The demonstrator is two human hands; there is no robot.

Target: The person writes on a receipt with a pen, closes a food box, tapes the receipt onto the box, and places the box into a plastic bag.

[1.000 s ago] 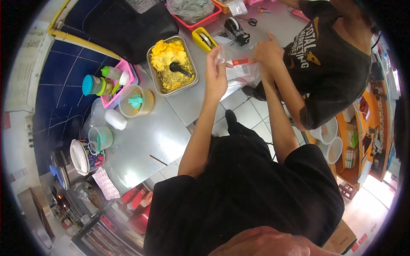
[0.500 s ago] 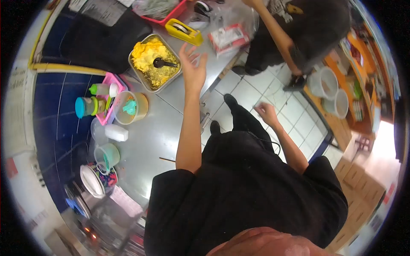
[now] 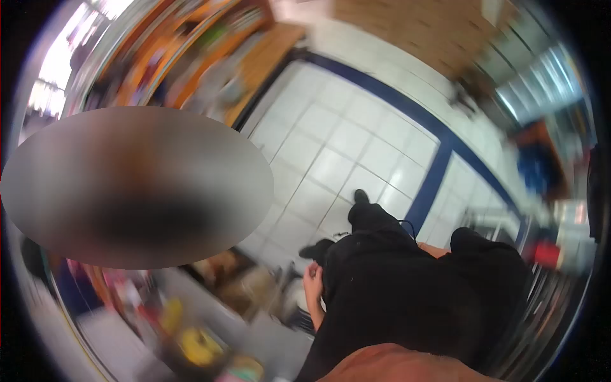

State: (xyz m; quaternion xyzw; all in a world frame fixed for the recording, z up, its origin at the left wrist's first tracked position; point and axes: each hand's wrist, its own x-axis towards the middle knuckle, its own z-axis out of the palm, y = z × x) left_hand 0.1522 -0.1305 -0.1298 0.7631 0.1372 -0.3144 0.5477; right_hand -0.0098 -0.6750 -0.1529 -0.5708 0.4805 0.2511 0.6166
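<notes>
My left hand [image 3: 312,280] hangs low at my left side, beside the edge of the metal counter [image 3: 270,340]. Its fingers are small and blurred, and nothing can be made out in them. Of my right arm only a bit of forearm [image 3: 433,250] shows past my shirt; my right hand is hidden. On the counter, left of my left hand and apart from it, stands the tray with yellow food [image 3: 200,346], smeared by motion. A round tub [image 3: 245,369] is near it at the bottom edge.
White floor tiles [image 3: 337,146] with blue border strips [image 3: 429,181] lie ahead. Orange shelving [image 3: 191,51] stands at upper left, cardboard boxes [image 3: 407,32] at the top. A large grey blurred oval [image 3: 137,184] covers the left. A metal rack [image 3: 547,305] is at right.
My view has swung right, away from the counter to the floor. My left hand has dropped from beside the food tray to my side. My right hand has gone out of sight.
</notes>
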